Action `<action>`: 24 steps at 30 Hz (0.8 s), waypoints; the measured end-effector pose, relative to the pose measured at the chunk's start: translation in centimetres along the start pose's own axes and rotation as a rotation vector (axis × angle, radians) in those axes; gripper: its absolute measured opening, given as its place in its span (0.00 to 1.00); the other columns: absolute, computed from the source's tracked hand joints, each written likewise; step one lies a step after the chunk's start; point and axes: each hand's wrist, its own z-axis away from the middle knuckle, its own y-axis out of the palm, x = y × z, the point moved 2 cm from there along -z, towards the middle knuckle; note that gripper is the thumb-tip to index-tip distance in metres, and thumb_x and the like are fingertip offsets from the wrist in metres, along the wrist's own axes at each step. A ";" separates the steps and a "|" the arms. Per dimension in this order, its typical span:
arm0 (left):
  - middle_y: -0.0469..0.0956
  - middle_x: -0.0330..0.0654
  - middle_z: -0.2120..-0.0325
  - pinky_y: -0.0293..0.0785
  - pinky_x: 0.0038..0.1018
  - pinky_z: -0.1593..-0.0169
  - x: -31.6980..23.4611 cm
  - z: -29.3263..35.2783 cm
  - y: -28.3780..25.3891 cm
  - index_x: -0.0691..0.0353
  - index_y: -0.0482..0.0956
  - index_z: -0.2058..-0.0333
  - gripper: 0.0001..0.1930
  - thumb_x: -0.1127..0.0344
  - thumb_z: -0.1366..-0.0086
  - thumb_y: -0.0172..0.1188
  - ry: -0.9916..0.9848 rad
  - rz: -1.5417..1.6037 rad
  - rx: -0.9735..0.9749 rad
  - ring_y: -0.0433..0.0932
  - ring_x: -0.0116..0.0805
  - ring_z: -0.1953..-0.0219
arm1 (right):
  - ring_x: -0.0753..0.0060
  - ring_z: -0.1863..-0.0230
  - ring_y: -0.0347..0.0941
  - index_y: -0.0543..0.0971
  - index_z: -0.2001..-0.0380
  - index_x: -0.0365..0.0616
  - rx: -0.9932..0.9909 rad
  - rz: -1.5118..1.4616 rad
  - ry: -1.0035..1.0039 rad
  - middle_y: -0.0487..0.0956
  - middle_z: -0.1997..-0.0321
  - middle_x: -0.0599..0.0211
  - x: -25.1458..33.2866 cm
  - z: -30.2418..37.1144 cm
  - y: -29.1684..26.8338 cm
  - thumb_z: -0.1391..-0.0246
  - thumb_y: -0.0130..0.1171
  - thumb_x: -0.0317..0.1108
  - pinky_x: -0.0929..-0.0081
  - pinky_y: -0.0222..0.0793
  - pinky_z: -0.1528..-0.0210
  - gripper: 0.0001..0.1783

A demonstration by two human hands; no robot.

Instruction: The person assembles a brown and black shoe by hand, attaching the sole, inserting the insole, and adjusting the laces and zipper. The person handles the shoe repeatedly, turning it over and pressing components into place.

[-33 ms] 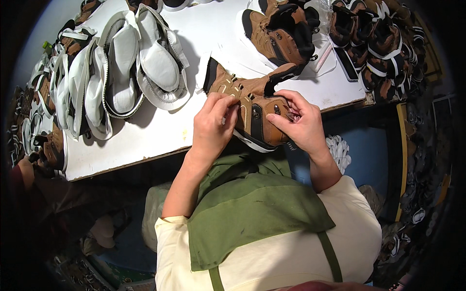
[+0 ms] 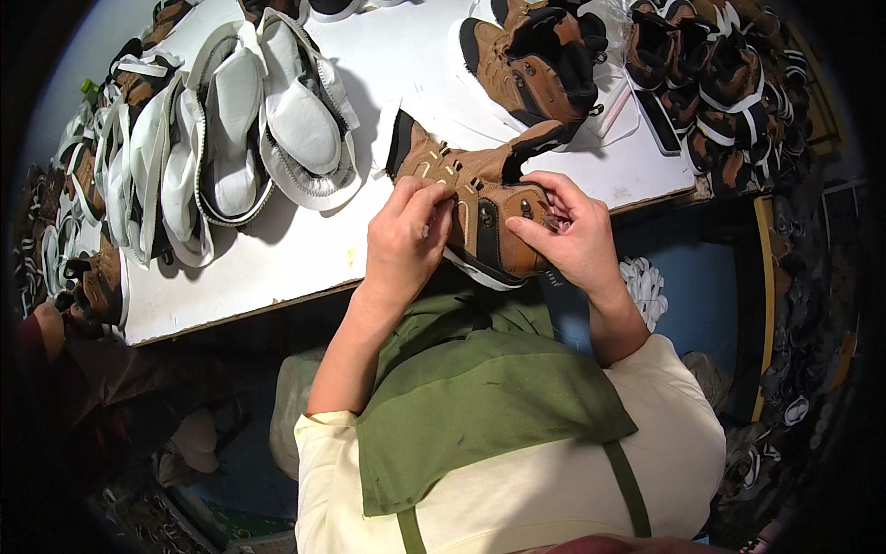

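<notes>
A brown and black boot upper (image 2: 498,222) lies across the front edge of the white table, its dark toe to the far left and its collar flap standing up. My left hand (image 2: 401,235) is closed, fingers curled and pinching at the lacing side of the upper, where the light-coloured eyelet loops run. With thumb and bent fingers, my right hand (image 2: 577,231) grips the ankle part beside the dark metal lace hooks. What lies between the fingertips of either hand is too small to make out. White edging shows under the upper's lower side.
White-lined uppers (image 2: 309,129) stand in a row on the white table (image 2: 268,268) at the left. Behind the held one sits another brown boot upper (image 2: 540,69). A dark phone-like slab (image 2: 653,120) lies near piled uppers (image 2: 734,69) at the right. White pieces (image 2: 643,288) hang below the table.
</notes>
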 end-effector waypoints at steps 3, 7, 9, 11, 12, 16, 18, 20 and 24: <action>0.75 0.46 0.69 0.75 0.33 0.69 0.2 -0.2 0.0 0.66 0.76 0.64 0.10 0.80 0.46 0.64 0.064 -0.033 0.018 0.78 0.45 0.71 | 0.85 0.61 0.75 0.74 0.52 0.32 0.006 0.041 -0.009 0.81 0.62 0.66 0.5 0.0 -0.1 0.53 0.68 0.23 0.85 0.72 0.59 0.24; 0.72 0.46 0.72 0.74 0.35 0.70 -0.3 -0.4 -0.1 0.65 0.74 0.66 0.10 0.80 0.47 0.63 0.088 -0.108 0.041 0.76 0.46 0.72 | 0.86 0.65 0.74 0.74 0.52 0.32 -0.013 0.054 -0.038 0.81 0.65 0.68 0.5 0.1 0.0 0.53 0.69 0.23 0.86 0.72 0.60 0.23; 0.71 0.46 0.73 0.73 0.36 0.71 -0.3 -0.4 0.2 0.65 0.73 0.67 0.10 0.80 0.47 0.62 0.118 -0.139 0.026 0.75 0.47 0.73 | 0.87 0.68 0.72 0.75 0.52 0.34 -0.019 0.098 -0.054 0.80 0.67 0.70 0.6 0.1 0.0 0.55 0.69 0.23 0.86 0.71 0.62 0.24; 0.70 0.47 0.73 0.73 0.37 0.71 -0.5 -0.1 0.5 0.66 0.72 0.67 0.10 0.81 0.47 0.61 0.126 -0.160 0.010 0.74 0.47 0.73 | 0.86 0.72 0.69 0.75 0.53 0.36 -0.019 0.179 -0.061 0.78 0.67 0.71 1.2 0.2 -0.2 0.56 0.71 0.24 0.86 0.71 0.64 0.25; 0.70 0.47 0.73 0.72 0.37 0.71 -0.6 0.1 0.7 0.66 0.71 0.67 0.09 0.81 0.47 0.61 0.130 -0.169 0.002 0.74 0.48 0.73 | 0.86 0.72 0.67 0.76 0.52 0.37 -0.044 0.199 -0.108 0.76 0.67 0.72 1.4 0.1 -0.1 0.57 0.71 0.24 0.87 0.69 0.67 0.26; 0.69 0.49 0.72 0.72 0.37 0.69 -0.4 0.4 1.2 0.68 0.71 0.66 0.10 0.82 0.47 0.60 0.100 -0.166 -0.018 0.74 0.49 0.71 | 0.84 0.70 0.65 0.75 0.50 0.39 -0.132 0.222 -0.206 0.69 0.64 0.72 1.4 0.4 -0.3 0.59 0.73 0.28 0.87 0.63 0.70 0.29; 0.69 0.50 0.72 0.72 0.37 0.68 -0.4 0.5 1.3 0.68 0.71 0.66 0.10 0.82 0.47 0.60 0.081 -0.159 -0.026 0.74 0.49 0.71 | 0.83 0.67 0.64 0.74 0.48 0.39 -0.105 0.175 -0.197 0.66 0.63 0.71 2.4 0.9 -0.6 0.56 0.72 0.30 0.86 0.62 0.68 0.30; 0.69 0.50 0.72 0.72 0.37 0.68 -0.4 0.6 1.5 0.68 0.70 0.66 0.10 0.81 0.46 0.60 0.065 -0.162 -0.033 0.74 0.49 0.71 | 0.81 0.65 0.63 0.73 0.46 0.40 -0.012 0.100 -0.170 0.65 0.63 0.71 5.5 1.5 -1.4 0.52 0.69 0.31 0.85 0.62 0.64 0.29; 0.69 0.50 0.71 0.72 0.38 0.68 -0.3 0.5 1.5 0.68 0.70 0.65 0.09 0.81 0.44 0.59 0.046 -0.125 -0.049 0.73 0.50 0.70 | 0.62 0.66 0.75 0.71 0.44 0.43 0.121 0.233 -0.282 0.71 0.62 0.59 6.4 0.5 -0.7 0.43 0.61 0.38 0.68 0.73 0.67 0.24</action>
